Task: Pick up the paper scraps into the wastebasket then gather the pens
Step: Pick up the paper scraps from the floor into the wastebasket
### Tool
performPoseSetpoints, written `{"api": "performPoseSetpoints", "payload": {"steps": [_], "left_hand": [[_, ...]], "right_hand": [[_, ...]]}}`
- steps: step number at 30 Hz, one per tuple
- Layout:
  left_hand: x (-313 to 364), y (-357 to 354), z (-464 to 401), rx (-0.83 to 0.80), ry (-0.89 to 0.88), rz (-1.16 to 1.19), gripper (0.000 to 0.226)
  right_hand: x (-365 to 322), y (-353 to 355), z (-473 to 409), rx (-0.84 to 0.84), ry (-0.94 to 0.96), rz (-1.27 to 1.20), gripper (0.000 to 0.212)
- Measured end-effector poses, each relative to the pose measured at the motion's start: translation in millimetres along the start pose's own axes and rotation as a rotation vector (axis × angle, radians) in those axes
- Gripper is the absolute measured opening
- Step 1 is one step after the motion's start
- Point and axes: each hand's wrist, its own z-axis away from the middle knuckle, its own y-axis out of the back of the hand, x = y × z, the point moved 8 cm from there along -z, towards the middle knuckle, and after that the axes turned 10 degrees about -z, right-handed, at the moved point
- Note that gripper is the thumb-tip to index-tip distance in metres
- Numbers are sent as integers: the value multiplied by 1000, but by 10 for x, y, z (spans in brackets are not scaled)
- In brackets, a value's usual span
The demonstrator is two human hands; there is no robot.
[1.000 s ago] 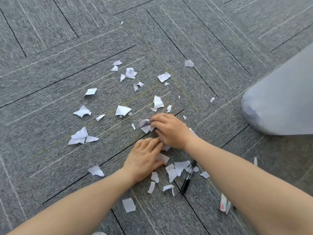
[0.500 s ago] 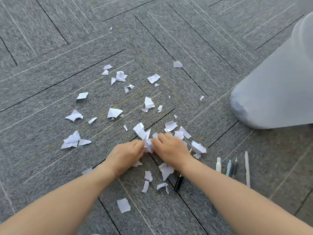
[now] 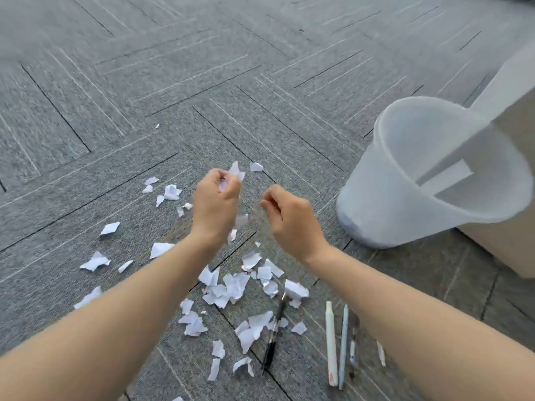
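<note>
The left hand (image 3: 215, 202) grips a clump of paper scraps (image 3: 231, 175) — the wastebasket (image 3: 434, 180) stands off to its right, beyond the right hand (image 3: 289, 218), which is curled, seemingly empty.

- Left hand (image 3: 215, 202), from 7 o'clock: bare, no ring or watch.
- Right hand (image 3: 292, 221), from 5 o'clock: forearm bare, unsleeved.
</note>
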Motion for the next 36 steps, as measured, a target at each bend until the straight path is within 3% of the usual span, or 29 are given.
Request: {"api": "performPoseSetpoints", "payload": {"steps": [4, 7, 13, 16, 20, 26, 30, 33, 36], "left_hand": [[1305, -674, -255, -98, -100, 194, 23], [1974, -1305, -300, -171, -80, 240, 28], [2408, -2516, -227, -353, -20, 32, 24], [2425, -2841, -136, -431, -57, -158, 32], [2275, -3037, -11, -582, 3, -294, 29], [2322, -2709, -48, -543, -48, -156, 38], [2256, -1825, -219, -323, -222, 13, 36], [1782, -1021, -300, -163, -338, -86, 31], [885, -472, -362, -141, -322, -405, 24]], "right_hand": [[-278, 1400, -359, 396, 39, 44, 14], [-53, 2281, -425, 517, -101, 40, 16], [859, 2998, -82, 384, -595, -186, 17], [1102, 3074, 73, 326, -695, -219, 21], [1233, 3181, 157, 259, -740, 4, 28], [960, 3279, 44, 347, -651, 162, 29], [369, 2900, -262, 354, -412, 30, 26], [-210, 2183, -427, 195, -243, 10, 21], [-519, 1238, -399, 11, -124, 38, 18]]}}
